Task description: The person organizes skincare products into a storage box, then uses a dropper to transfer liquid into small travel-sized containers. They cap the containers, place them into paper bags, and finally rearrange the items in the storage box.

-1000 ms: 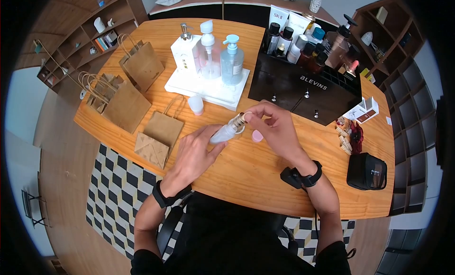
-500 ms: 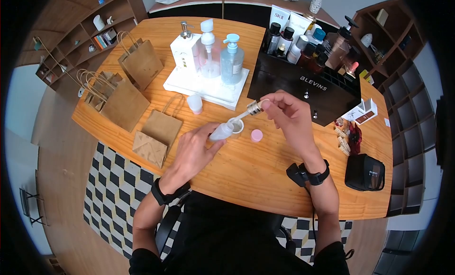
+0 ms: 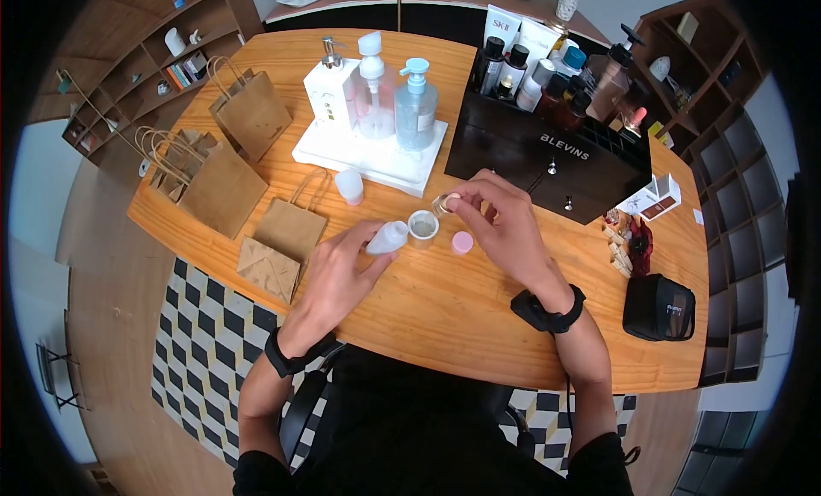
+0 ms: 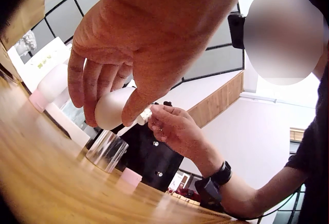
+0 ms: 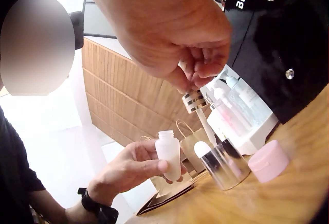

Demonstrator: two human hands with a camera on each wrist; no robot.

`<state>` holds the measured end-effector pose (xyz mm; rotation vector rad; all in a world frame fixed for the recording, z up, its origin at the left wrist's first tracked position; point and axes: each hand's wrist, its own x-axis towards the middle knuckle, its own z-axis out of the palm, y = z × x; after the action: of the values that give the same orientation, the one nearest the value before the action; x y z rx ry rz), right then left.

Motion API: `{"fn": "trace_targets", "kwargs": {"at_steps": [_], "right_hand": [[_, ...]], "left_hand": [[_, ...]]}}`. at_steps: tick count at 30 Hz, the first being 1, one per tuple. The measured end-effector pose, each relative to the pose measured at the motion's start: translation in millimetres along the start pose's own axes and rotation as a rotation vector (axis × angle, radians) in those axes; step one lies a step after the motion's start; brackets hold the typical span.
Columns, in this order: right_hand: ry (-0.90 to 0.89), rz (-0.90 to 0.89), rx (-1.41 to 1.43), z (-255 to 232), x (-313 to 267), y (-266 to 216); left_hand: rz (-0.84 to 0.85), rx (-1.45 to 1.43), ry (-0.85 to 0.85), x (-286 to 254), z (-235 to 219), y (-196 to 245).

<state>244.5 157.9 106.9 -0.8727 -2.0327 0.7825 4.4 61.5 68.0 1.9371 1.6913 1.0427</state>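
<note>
My left hand (image 3: 332,263) holds a small frosted white bottle (image 5: 168,154), uncapped and tilted, above the table. Between its thumb and fingertips my right hand (image 3: 500,227) pinches a dropper (image 5: 194,101) by the top. The dropper's pale stem points down, and its lower end overlaps the clear cup (image 5: 222,168) in the right wrist view. That cup stands on the table between the hands. Just right of it lies a pink cap (image 3: 462,243). Behind the left hand is a small white-and-pink bottle (image 3: 350,187).
Brown paper bags (image 3: 209,184) stand at the left. A white tray (image 3: 359,167) with several pump bottles is at the back, beside a black cosmetics organizer (image 3: 513,145). On the right are a black pouch (image 3: 658,310), a dark red cloth (image 3: 640,248) and a white box (image 3: 652,198).
My right hand has drawn the dropper up out of the white bottle, then brought it down beside the clear cup. The bottle in my left hand has shifted left, away from the cup.
</note>
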Motion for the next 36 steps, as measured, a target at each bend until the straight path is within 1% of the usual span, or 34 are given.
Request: {"fn": "trace_targets", "kwargs": {"at_steps": [9,15,17,18,21,25,27,33,36], "right_hand": [[0.022,-0.078,-0.016,8.5,-2.6,6.2],[0.024,-0.048,-0.016,9.6,-4.0,3.1],[0.034,-0.067,-0.027,9.4,-3.7,4.8],[0.043,-0.087,-0.038,9.2,-3.3,5.5],[0.021,-0.064,-0.045,7.6,-2.7,2.7],[0.013,-0.085,-0.061,10.8,-3.2,3.8],[0.022,-0.136,-0.088,13.2,-3.3,11.1],[0.040,-0.173,-0.127,14.1,-3.7,15.3],[0.008,-0.113,-0.109,14.2,-4.9,10.7]], "left_hand": [[-0.014,0.015,0.006,-6.4,-6.0,6.0],[0.014,0.032,0.013,-6.5,-5.5,3.5],[0.011,0.031,0.013,-6.4,-4.9,3.4],[0.005,0.026,0.014,-6.2,-5.0,3.5],[-0.021,0.016,0.011,-5.9,-5.5,4.8],[-0.053,0.008,-0.003,-5.4,-6.4,6.1],[-0.038,0.014,0.000,-5.6,-5.4,3.7],[-0.003,0.008,0.009,-7.4,-5.4,6.2],[0.014,0.009,0.006,-7.4,-4.6,4.7]]}}
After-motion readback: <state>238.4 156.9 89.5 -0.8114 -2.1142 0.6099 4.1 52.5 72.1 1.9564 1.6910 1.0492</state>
